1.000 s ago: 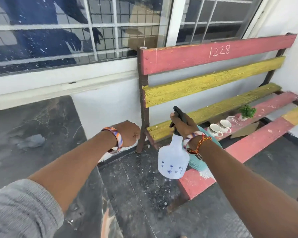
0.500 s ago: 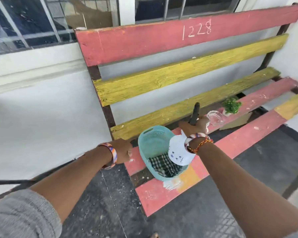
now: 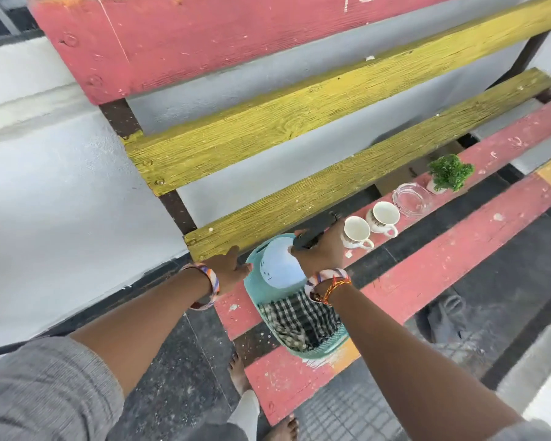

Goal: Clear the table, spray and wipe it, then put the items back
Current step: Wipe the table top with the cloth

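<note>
My right hand (image 3: pixel 320 249) grips the black trigger head of a white spray bottle (image 3: pixel 279 265), which lies tilted inside the far end of a teal plastic basket (image 3: pixel 325 348). A black-and-white checked cloth (image 3: pixel 299 319) fills the near end of the basket. My left hand (image 3: pixel 229 270) rests against the basket's left rim, fingers extended. The basket sits on a red and yellow slatted bench (image 3: pixel 427 268). Further along the seat stand two white cups (image 3: pixel 357 232) (image 3: pixel 384 218), a clear glass dish (image 3: pixel 411 198) and a small green potted plant (image 3: pixel 449 173).
The bench back's red and yellow planks (image 3: pixel 268 125) rise close behind the basket against a white wall. Dark gaps run between the seat slats. My bare feet (image 3: pixel 239 374) stand on dark floor beside the bench. A grey rumpled object (image 3: pixel 446 316) lies under the seat.
I have stepped closer to the bench. My right hand lowered the spray bottle into the teal basket, and my left hand moved onto the basket's rim.
</note>
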`<control>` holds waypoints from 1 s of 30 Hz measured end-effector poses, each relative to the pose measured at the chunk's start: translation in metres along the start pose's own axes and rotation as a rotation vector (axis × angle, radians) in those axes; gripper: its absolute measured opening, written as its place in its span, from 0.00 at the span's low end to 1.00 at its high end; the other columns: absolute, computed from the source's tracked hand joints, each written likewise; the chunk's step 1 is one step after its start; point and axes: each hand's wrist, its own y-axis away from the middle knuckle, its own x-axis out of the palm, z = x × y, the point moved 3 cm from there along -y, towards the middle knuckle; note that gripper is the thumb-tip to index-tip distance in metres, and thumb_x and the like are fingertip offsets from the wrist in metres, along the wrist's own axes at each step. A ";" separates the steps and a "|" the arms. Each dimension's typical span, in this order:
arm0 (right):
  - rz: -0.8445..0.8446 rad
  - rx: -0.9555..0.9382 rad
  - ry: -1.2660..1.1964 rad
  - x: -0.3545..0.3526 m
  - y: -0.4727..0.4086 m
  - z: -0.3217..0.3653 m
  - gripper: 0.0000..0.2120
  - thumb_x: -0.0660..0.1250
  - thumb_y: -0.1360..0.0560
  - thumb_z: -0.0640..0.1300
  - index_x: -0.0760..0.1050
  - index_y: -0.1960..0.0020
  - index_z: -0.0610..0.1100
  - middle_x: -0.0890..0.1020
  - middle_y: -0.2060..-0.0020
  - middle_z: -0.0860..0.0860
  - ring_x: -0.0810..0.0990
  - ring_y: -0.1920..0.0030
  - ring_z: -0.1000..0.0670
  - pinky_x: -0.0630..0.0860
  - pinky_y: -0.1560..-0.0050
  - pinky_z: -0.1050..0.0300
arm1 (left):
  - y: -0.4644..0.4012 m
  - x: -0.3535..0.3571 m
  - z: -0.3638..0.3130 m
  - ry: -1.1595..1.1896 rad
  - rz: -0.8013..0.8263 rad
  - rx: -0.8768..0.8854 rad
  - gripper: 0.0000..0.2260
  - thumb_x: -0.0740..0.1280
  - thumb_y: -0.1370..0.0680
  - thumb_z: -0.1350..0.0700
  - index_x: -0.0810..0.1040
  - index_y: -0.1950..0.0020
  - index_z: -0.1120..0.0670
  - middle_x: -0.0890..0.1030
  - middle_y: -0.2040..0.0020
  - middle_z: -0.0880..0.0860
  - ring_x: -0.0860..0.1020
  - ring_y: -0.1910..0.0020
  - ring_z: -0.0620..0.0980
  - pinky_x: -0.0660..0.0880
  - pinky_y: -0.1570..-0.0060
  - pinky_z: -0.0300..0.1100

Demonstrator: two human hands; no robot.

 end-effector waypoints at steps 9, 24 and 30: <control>0.025 0.150 -0.028 0.028 0.008 -0.061 0.29 0.78 0.41 0.41 0.68 0.44 0.45 0.84 0.58 0.46 0.83 0.57 0.46 0.81 0.58 0.47 | -0.047 0.011 -0.007 -0.070 0.060 0.058 0.23 0.54 0.18 0.56 0.52 0.24 0.55 0.69 0.30 0.59 0.73 0.38 0.59 0.72 0.46 0.45; 0.259 0.122 0.584 0.015 0.020 -0.102 0.42 0.55 0.29 0.30 0.33 0.25 0.46 0.78 0.42 0.37 0.79 0.49 0.38 0.75 0.54 0.45 | -0.061 0.041 0.018 0.294 -0.132 0.061 0.16 0.58 0.21 0.59 0.67 0.33 0.52 0.81 0.49 0.60 0.80 0.55 0.58 0.77 0.56 0.48; 0.206 -0.082 0.723 0.016 0.038 -0.099 0.23 0.60 0.29 0.31 0.65 0.34 0.42 0.82 0.52 0.41 0.81 0.54 0.39 0.76 0.55 0.48 | -0.058 0.044 0.020 0.348 -0.140 0.084 0.12 0.56 0.20 0.59 0.68 0.37 0.57 0.81 0.54 0.65 0.79 0.61 0.59 0.78 0.59 0.51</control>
